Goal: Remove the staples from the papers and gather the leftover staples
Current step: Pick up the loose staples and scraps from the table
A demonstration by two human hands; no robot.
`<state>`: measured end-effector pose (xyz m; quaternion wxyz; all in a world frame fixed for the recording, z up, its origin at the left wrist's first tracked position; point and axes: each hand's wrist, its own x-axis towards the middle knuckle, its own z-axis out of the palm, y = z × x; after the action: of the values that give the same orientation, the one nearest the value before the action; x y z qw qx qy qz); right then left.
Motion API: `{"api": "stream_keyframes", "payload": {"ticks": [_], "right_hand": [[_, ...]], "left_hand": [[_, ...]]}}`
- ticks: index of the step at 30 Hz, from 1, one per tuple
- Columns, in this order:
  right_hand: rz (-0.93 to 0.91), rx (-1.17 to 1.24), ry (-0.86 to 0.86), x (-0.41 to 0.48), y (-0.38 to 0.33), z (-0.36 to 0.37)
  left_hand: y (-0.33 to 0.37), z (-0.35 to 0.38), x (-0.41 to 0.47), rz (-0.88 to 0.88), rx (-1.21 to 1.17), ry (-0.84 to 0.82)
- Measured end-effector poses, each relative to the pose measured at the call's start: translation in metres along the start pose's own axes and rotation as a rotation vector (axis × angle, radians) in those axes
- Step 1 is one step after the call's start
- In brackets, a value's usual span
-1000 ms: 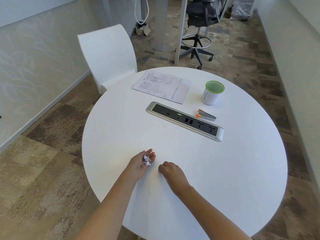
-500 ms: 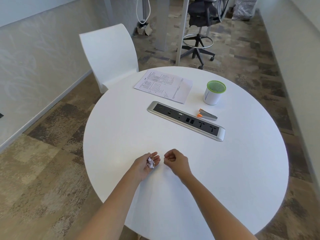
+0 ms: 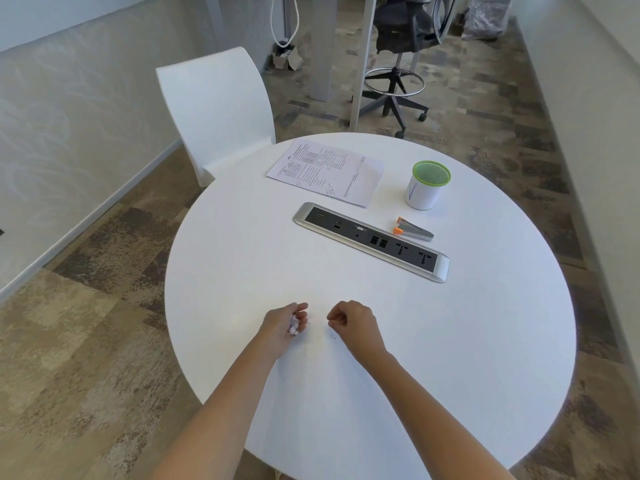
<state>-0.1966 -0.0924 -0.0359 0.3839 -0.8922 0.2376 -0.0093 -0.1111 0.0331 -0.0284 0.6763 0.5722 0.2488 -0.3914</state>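
Note:
My left hand (image 3: 285, 322) is cupped near the front of the round white table (image 3: 485, 341) and holds a small clump of removed staples and paper bits (image 3: 294, 324). My right hand (image 3: 351, 320) hovers just to its right with fingers curled and pinched; what it pinches is too small to tell. One loose staple (image 3: 333, 337) lies on the table below the right hand. The printed papers (image 3: 327, 171) lie flat at the far side. A grey and orange staple remover (image 3: 412, 231) rests beside the power strip.
A silver and black power strip (image 3: 372, 241) is set across the table's middle. A white cup with a green mesh lid (image 3: 426, 185) stands at the back right. A white chair (image 3: 216, 112) is behind the table on the left, a black office stool (image 3: 398, 71) further back.
My right hand lifted off the table, curled and came up next to the left hand. The left hand closed more around the clump of staples.

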Motion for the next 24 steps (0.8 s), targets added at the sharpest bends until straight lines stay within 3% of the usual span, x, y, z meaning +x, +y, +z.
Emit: {"api": "stream_keyframes", "payload": {"ticks": [4,8,17,24], "right_hand": [[-0.038,-0.186,-0.051,-0.008,0.016,0.003],[-0.089,-0.22,-0.047,-0.016,0.02,0.004],[-0.253,-0.37,-0.016,-0.02,0.024,0.013],[-0.24,-0.435,-0.047,-0.017,0.021,0.018]], "left_hand": [[-0.001,-0.01,0.01,0.172,0.43,0.149],[-0.008,-0.014,0.008,0.323,0.725,0.169],[-0.016,-0.009,0.012,0.431,0.94,0.143],[-0.015,-0.004,0.011,0.484,1.064,0.118]]}}
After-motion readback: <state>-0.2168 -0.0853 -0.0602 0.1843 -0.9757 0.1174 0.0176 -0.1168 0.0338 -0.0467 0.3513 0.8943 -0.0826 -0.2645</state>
